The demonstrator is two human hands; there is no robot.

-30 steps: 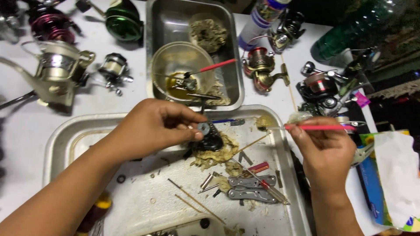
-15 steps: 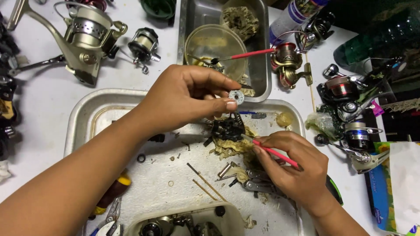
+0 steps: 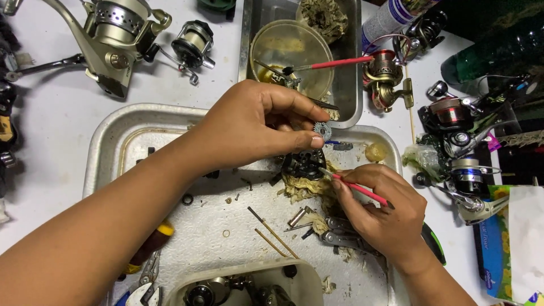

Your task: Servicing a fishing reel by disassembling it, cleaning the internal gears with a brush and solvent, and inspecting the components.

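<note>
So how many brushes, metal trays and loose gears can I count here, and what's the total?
Brushes: 2, the pink-handled brush in the right hand, and the second brush lying in the bowl
Metal trays: 2, the large tray and the small tray
Gears: 1, the small gear pinched by the left hand
Total: 5

Reel body [image 3: 305,163] on tray [image 3: 113,141], bowl [image 3: 292,54] behind.

Top right on the table, a cylindrical spray can with a white, blue and purple printed label [image 3: 387,20], lying tilted beside the steel tray. At the right edge, lower down, a flat blue and green printed carton with yellow flower artwork [image 3: 494,243], partly under a white tissue sheet [image 3: 527,238].
</note>
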